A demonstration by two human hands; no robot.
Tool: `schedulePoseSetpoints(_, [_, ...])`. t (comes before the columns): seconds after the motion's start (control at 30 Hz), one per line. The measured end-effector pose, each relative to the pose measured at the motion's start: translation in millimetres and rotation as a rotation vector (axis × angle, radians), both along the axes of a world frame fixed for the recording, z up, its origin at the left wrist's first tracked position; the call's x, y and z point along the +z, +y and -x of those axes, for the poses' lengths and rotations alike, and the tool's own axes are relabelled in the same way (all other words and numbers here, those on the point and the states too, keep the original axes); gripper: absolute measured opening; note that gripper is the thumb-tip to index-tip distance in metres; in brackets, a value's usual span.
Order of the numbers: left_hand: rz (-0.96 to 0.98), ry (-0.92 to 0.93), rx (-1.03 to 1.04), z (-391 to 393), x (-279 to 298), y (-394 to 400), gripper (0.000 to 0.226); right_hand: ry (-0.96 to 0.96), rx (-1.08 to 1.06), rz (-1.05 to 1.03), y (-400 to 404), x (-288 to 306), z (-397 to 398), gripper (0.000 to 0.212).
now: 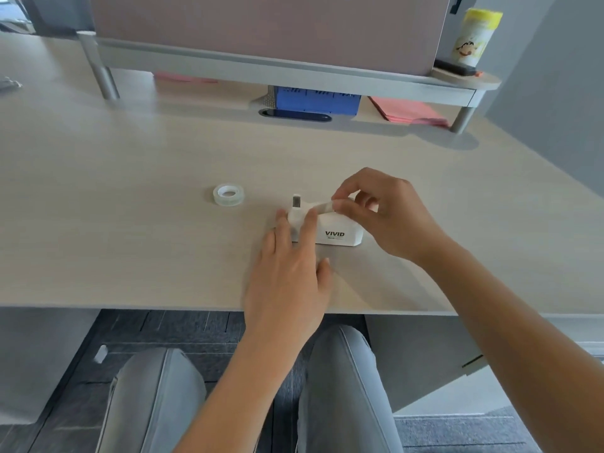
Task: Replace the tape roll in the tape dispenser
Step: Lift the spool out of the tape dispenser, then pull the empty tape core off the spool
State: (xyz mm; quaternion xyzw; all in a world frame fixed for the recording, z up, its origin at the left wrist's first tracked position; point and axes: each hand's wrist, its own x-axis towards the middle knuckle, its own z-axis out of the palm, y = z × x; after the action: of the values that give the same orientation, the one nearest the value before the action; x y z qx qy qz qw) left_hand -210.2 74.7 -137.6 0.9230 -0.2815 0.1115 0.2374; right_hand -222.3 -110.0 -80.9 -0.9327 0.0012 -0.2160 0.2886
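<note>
A white tape dispenser [340, 232] marked VIVID stands on the light wood desk [130, 207], its cutter end pointing away to the left. My left hand [291, 273] rests against its left end, fingers spread on either side of the cutter post. My right hand [382, 214] is over the dispenser's top, with thumb and forefinger pinched on a strip of tape [322, 207] running from the roll area. The roll inside is hidden by my right hand. A separate clear tape roll [228, 193] lies flat on the desk, left of the dispenser.
A raised shelf [261, 67] crosses the back of the desk, with a blue box [317, 99] and pink papers [408, 111] under it. A yellow-lidded canister [475, 35] stands at the shelf's right end. The desk's front edge [163, 305] runs above my knees.
</note>
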Motion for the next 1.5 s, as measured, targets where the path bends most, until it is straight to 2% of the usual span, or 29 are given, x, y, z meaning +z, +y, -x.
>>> schedulePoseSetpoints(0.27, [0.006,0.017,0.023,-0.4,-0.4,-1.8,0.068,-0.127,-0.089,-0.326,3.4,-22.8,7.2,0.007])
schedulePoseSetpoints(0.47, [0.054,0.004,-0.013,-1.2,-2.0,1.1,0.069,-0.216,-0.121,-0.415,6.4,-12.3,8.2,0.007])
schedulePoseSetpoints(0.53, [0.187,0.015,-0.028,-0.2,-0.7,2.9,0.066,-0.217,-0.129,-0.433,8.8,-7.6,11.0,0.008])
schedulePoseSetpoints(0.57, [0.312,0.028,-0.031,0.8,0.9,4.8,0.061,-0.22,-0.129,-0.438,11.7,-5.7,14.0,0.009])
schedulePoseSetpoints(0.67, [0.762,-0.041,0.022,2.4,4.2,12.1,0.028,-0.236,-0.096,-0.449,26.6,-1.2,26.4,0.012])
schedulePoseSetpoints(0.7, [0.884,0.005,0.037,3.7,7.5,15.7,0.019,-0.23,-0.08,-0.46,33.4,-0.1,30.0,0.012])
schedulePoseSetpoints(0.77, [1.057,0.267,0.033,6.3,19.0,20.7,0.013,-0.198,-0.054,-0.5,47.0,1.4,34.9,0.011])
schedulePoseSetpoints(0.83, [1.155,0.499,-0.011,9.2,29.3,23.8,0.015,-0.159,-0.026,-0.542,60.3,1.5,37.0,0.011])
schedulePoseSetpoints(0.9, [1.226,0.6,-0.034,10.6,34.8,28.5,0.016,-0.14,-0.009,-0.563,73.0,0.6,38.2,0.011])
schedulePoseSetpoints(1.1, [1.297,0.642,-0.004,8.0,31.1,52.0,0.011,-0.108,-0.02,-0.596,99.3,-6.0,37.0,0.009])
schedulePoseSetpoints(1.27, [1.372,0.676,0.02,7.2,32.6,59.5,0.01,-0.009,0.021,-0.767,104.9,-10.5,33.1,0.011])
schedulePoseSetpoints(1.4, [1.283,0.727,0.03,4.9,29.2,61.0,0.013,0.043,0.049,-0.951,100.3,-12.5,29.6,0.012])
schedulePoseSetpoints(1.5, [1.229,0.735,0.061,2.5,25.9,62.3,0.01,0.089,0.037,-0.965,96.9,-14.2,27.1,0.015])
